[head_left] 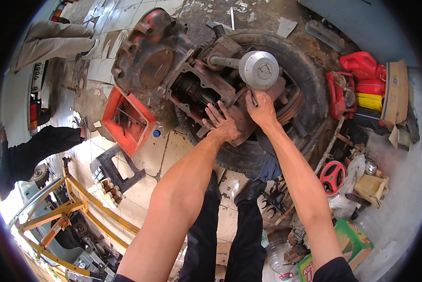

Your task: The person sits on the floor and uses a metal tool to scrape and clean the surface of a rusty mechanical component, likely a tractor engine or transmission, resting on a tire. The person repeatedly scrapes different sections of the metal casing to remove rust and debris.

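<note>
Over the tire's (315, 89) left edge, rusty housing (226, 89) is sitting. Left hand (224, 128) is lying on it, fingers spread; right hand (262, 110) is resting curled beside silver cylinder (259, 70), grip unclear.

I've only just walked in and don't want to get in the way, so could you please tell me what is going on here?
A person is bare-handed over a rusty metal housing, which sits on a tyre lying flat. The left hand is spread on the housing, beside an opening showing dark inner parts. The right hand is curled just below a round silver-grey metal piece; what is in its grip, if anything, is unclear. A red tray lies to the left.
</note>
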`<state>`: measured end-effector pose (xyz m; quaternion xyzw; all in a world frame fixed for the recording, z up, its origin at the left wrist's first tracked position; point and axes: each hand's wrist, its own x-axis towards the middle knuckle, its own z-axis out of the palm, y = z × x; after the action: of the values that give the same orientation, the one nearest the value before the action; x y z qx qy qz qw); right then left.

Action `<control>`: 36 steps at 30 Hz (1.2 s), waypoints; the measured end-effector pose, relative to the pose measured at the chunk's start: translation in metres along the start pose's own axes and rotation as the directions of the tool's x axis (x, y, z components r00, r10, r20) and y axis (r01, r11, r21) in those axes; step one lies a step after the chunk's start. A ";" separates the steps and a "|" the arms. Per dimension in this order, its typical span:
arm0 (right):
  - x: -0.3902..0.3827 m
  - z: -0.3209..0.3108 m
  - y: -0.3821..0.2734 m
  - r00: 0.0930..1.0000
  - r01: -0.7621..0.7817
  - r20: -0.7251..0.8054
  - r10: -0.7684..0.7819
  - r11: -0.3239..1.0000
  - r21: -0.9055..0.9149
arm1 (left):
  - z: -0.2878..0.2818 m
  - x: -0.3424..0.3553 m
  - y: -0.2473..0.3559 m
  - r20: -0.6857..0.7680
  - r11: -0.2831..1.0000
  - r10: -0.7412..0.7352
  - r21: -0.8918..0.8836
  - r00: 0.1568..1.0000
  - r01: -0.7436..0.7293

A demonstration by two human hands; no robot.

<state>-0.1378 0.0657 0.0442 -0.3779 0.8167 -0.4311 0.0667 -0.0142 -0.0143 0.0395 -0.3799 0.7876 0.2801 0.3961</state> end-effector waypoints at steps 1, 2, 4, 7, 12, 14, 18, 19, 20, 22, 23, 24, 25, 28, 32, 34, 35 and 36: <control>-0.001 0.004 -0.002 0.997 -0.030 0.069 0.032 0.999 -0.035 | -0.001 0.001 -0.001 -0.001 1.000 -0.009 0.002 1.000 0.009; -0.003 0.008 -0.005 0.989 -0.056 0.136 0.065 0.996 -0.071 | -0.004 0.002 -0.001 -0.003 1.000 -0.017 0.003 1.000 0.017; -0.005 0.013 -0.008 0.967 -0.119 0.217 0.132 0.990 -0.072 | -0.002 -0.002 0.001 0.013 0.999 -0.016 -0.037 1.000 0.016; 0.003 0.018 -0.011 0.971 -0.152 0.182 0.156 0.988 -0.038 | -0.005 -0.007 0.001 0.027 0.995 -0.003 -0.103 1.000 0.006; 0.010 0.017 -0.024 0.942 -0.230 0.237 0.237 0.972 -0.057 | -0.001 -0.003 -0.002 0.023 0.996 -0.014 -0.093 1.000 0.016; 0.014 0.012 -0.035 0.969 -0.155 0.197 0.148 0.988 0.017 | 0.005 0.000 -0.010 0.002 0.994 -0.022 -0.104 1.000 0.022; 0.000 0.021 -0.019 0.997 -0.017 0.068 0.029 0.985 -0.172 | 0.015 0.011 -0.002 -0.048 0.999 -0.028 -0.041 0.998 0.026; 0.002 0.022 -0.019 0.994 -0.066 0.083 0.073 0.995 -0.077 | 0.015 0.013 -0.005 -0.061 0.999 -0.046 -0.001 0.997 0.046; 0.004 0.022 -0.018 0.988 -0.117 0.103 0.115 0.993 0.018 | 0.017 0.013 -0.009 -0.039 0.999 -0.044 -0.031 0.998 0.043; 0.002 0.019 -0.008 0.998 -0.023 0.060 0.025 0.999 -0.030 | 0.011 0.005 -0.004 0.011 0.996 -0.012 -0.087 1.000 0.013; 0.000 0.019 -0.003 0.999 0.020 0.036 -0.018 0.998 -0.055 | 0.007 0.004 -0.002 0.026 0.997 -0.010 -0.081 1.000 0.012; -0.003 0.023 -0.001 0.997 0.047 0.063 -0.043 0.997 -0.060 | 0.004 0.003 -0.001 0.040 0.997 -0.015 -0.076 0.999 0.018; -0.006 0.026 0.002 0.994 0.074 0.091 -0.067 0.995 -0.064 | 0.001 0.001 0.000 0.055 0.997 -0.020 -0.071 0.998 0.024; -0.008 0.031 0.035 0.992 0.089 0.086 -0.092 0.995 0.039 | 0.004 0.001 -0.001 0.036 0.995 0.008 -0.099 0.999 -0.004; -0.022 0.051 0.046 0.978 -0.100 0.194 0.082 0.991 0.087 | 0.009 0.004 -0.005 0.015 0.997 -0.018 -0.076 1.000 0.019; -0.025 0.062 0.061 0.922 -0.374 0.192 0.336 0.901 0.218 | 0.006 0.008 0.001 0.026 0.998 -0.048 -0.039 0.998 0.049; -0.025 0.065 0.064 0.875 -0.482 0.218 0.432 0.812 0.329 | 0.005 0.008 0.001 0.029 0.998 -0.040 -0.047 0.999 0.041; -0.022 0.069 0.058 0.818 -0.572 0.247 0.519 0.691 0.441 | 0.006 0.004 -0.005 0.032 0.998 -0.039 -0.054 0.999 0.041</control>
<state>-0.1249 0.0552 -0.0471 -0.1094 0.7480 -0.5663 0.3284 -0.0096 -0.0142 0.0320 -0.4019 0.7656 0.2995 0.4033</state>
